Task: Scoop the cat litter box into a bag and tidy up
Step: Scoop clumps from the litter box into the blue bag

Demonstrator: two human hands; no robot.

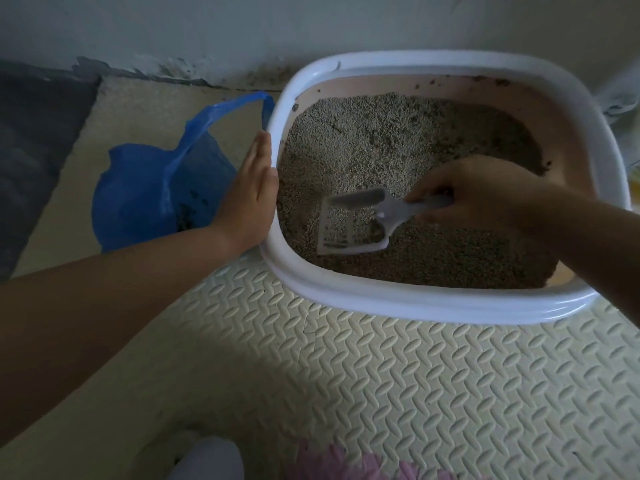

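My flat left hand (251, 199) braces the litter box (433, 303) rim at frame centre while my right hand (481, 195) grips the scoop (356, 226) sifting litter, the blue bag (145, 199) waiting open at left.

Home floor corner, foam mat (381, 375) (embossed), litter box (398, 299), painted wall (173, 26)

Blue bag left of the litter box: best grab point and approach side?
Take the raised handle loop of the blue bag, from above. It arches up clear of the slack body, which offers no firm edge. Come in on the side away from the litter box: the left hand lies flat against that rim.
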